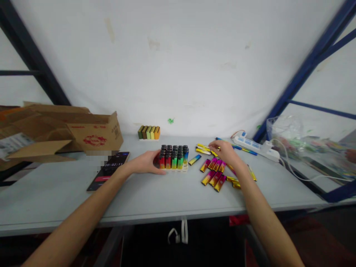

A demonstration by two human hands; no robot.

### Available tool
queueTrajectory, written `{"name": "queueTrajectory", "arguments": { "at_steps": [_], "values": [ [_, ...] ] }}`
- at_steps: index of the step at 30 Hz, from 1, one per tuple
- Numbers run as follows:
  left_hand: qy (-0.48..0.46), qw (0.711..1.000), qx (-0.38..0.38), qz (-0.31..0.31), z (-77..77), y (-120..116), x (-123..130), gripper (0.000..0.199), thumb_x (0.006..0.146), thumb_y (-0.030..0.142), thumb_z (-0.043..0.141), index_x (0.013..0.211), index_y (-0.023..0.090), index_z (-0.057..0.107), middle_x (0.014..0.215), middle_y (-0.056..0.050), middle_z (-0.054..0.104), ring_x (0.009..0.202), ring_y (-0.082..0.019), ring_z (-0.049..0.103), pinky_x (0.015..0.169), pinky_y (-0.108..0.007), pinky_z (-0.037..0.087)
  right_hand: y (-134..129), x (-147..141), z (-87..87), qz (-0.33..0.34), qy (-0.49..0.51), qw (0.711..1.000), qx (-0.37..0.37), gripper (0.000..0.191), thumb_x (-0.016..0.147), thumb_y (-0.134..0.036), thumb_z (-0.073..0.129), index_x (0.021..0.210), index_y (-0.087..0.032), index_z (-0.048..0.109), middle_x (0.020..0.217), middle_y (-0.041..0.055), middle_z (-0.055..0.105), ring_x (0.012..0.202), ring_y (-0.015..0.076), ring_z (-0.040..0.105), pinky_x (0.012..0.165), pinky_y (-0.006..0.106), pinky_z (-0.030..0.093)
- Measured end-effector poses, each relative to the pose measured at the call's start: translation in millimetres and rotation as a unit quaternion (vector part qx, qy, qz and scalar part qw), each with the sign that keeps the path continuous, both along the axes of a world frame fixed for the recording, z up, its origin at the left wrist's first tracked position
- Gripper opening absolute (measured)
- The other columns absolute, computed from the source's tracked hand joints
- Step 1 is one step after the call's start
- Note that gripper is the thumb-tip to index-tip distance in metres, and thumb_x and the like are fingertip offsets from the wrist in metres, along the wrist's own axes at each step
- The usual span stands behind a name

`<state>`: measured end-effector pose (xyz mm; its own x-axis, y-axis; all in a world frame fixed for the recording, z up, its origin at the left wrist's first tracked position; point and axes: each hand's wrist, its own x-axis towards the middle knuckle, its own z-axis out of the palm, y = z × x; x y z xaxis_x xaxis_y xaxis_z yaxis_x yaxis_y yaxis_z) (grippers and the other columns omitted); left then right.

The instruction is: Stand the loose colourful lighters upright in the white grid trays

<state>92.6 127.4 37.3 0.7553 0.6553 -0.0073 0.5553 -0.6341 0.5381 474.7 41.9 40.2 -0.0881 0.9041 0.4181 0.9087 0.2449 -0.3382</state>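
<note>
A white tray (182,170) holds several upright lighters (174,157) in red, green and blue with black tops. My left hand (148,162) grips the tray's left end, with its thumb at the front and its other fingers partly hidden behind. To the right, my right hand (222,149) is closed, its fingertips pinching a shiny gold lighter-sized piece (214,152) low over the table. Pink-and-gold pieces (215,178) of the same size lie in rows nearer me. A blue-and-yellow piece (195,160) lies between the tray and my right hand.
Against the wall stands a second block of green, brown and orange lighters (149,132). A cardboard box (94,133) and a phone (108,170) are at left. A power strip (256,146) with a white cable, clear plastic bags (286,135) and a blue metal frame (300,79) are at right.
</note>
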Motion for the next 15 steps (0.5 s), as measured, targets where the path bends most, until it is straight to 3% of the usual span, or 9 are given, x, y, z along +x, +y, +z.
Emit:
{"name": "queueTrajectory", "arguments": {
  "at_steps": [6,15],
  "values": [
    [-0.005,1.0,-0.008,0.0,1.2,-1,1,0.083,0.062,0.066,0.081,0.126,0.017,0.059,0.123,-0.009,0.073,0.108,-0.032,0.068,0.092,-0.037,0.053,8,-16,-15.2,0.135,-0.081,0.986,-0.049,0.031,0.092,-0.022,0.067,0.122,-0.02,0.075,0.119,0.0144,0.068,0.109,0.0267,0.064,0.102,0.042,0.05],
    [-0.001,1.0,-0.002,-0.002,0.0,1,0,0.086,0.062,0.067,0.081,0.128,0.017,0.059,0.124,-0.011,0.072,0.111,-0.033,0.067,0.092,-0.038,0.053,10,-31,-15.9,0.163,-0.081,0.98,-0.075,0.023,0.091,-0.026,0.071,0.113,-0.022,0.075,0.117,0.0128,0.063,0.114,0.0279,0.057,0.105,0.046,0.047]
  ]
}}
